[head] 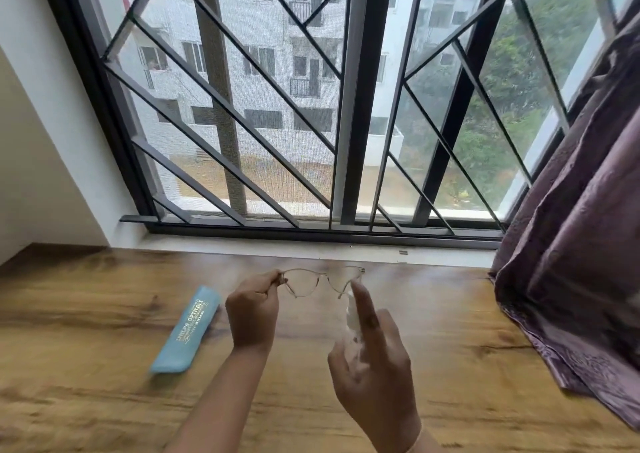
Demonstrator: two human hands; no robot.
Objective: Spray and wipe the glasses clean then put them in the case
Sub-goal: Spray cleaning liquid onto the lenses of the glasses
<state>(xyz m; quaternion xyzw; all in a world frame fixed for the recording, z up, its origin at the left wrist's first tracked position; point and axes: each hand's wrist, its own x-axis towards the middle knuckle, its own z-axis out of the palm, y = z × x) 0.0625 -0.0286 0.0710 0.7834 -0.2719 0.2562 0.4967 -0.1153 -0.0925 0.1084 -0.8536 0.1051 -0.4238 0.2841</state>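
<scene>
My left hand (254, 309) pinches the left end of a pair of clear-framed glasses (320, 279) and holds them up above the wooden table (104, 400). My right hand (372, 359) grips a small clear spray bottle (352, 314), index finger stretched up over its top, its nozzle close to the right lens. A light blue soft case (187, 331) with printed lettering lies flat on the table, left of my left hand. No wiping cloth is in view.
A barred window (294, 106) with a sill runs along the far edge of the table. A purple curtain (581, 245) hangs at the right and drapes onto the tabletop. A white wall (34, 141) stands at the left.
</scene>
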